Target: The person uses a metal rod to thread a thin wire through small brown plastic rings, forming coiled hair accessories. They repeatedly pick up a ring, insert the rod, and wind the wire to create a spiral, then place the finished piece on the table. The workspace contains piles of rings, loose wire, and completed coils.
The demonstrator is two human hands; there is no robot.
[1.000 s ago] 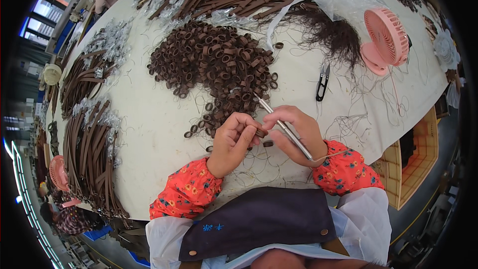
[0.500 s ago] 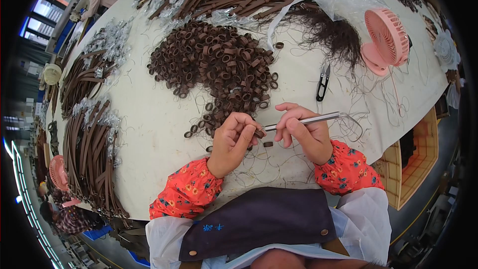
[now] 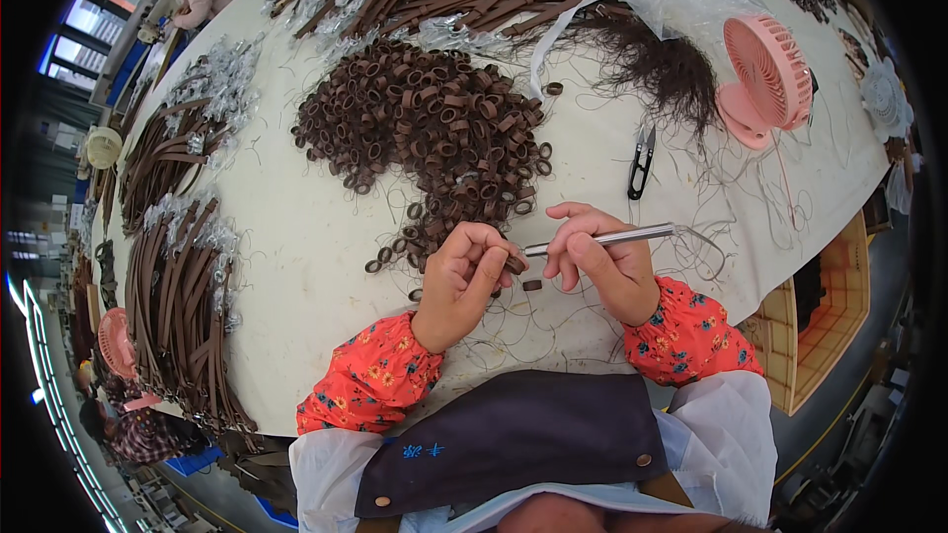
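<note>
In the head view, the tool (image 3: 640, 234) could slip and jab the left hand (image 3: 456, 286), since its end points at the pinching fingers; a loose pinch could drop the loop (image 3: 514, 265); the left fingertips hold that loop, the right hand (image 3: 610, 266) grips the tool; the loop lies between the hands, nearer the pile (image 3: 434, 118) than the apron (image 3: 513, 439).

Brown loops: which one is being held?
The brown loop pinched by the left hand, with the right hand pointing a metal tool at it; other loops lie on the table.
</note>
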